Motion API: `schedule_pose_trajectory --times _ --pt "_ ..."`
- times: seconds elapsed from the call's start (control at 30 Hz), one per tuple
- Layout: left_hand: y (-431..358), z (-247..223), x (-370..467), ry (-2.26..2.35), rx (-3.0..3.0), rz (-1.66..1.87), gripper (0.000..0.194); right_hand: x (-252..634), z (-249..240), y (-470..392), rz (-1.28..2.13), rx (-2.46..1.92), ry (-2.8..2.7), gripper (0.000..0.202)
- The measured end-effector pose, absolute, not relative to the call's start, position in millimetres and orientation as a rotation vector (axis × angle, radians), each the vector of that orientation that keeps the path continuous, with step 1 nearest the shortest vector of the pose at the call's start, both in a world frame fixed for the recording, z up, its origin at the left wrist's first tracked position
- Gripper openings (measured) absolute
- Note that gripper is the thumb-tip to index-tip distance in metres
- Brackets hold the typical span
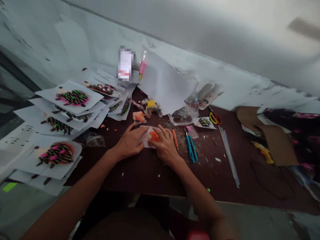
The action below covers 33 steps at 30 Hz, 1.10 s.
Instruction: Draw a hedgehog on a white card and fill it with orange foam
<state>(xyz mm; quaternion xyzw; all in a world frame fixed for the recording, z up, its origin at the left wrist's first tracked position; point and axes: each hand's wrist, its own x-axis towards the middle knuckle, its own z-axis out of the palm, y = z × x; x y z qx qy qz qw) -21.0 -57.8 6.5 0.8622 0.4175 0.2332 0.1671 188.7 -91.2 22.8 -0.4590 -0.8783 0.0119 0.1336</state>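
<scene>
In the head view a small white paper [145, 135] lies on the dark table, with a flattened patch of orange clay [154, 136] on it. My left hand [129, 141] rests along the paper's left side, fingers stretched out and thumb near its lower edge. Over the right side reaches my right hand [166, 143], its thumb touching the orange clay and its other fingers extended. Part of the paper is hidden under both hands. An orange stick [175, 139] lies right beside my right hand. Behind the paper sits an orange clay lump [139, 116] on plastic wrap.
Stacked papers with clay hedgehogs [72, 97] fill the left. Blue-handled pliers [191, 146], red-and-yellow scissors [215, 118] and clear glue sticks [229, 158] lie to the right. A yellow glue gun [264, 151] is farther right. White sheets [167, 83] lean against the wall.
</scene>
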Motion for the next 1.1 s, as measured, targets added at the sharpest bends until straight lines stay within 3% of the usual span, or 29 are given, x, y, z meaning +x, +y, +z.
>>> schedule_pose_trajectory --times 0.57,1.1 --pt "-58 5 -21 1.177 2.451 0.679 0.060 187 13 -100 -0.143 -1.440 -2.472 0.026" --pt "-58 5 -20 1.195 2.459 0.634 0.061 188 17 -98 -0.040 -1.415 -2.449 0.029"
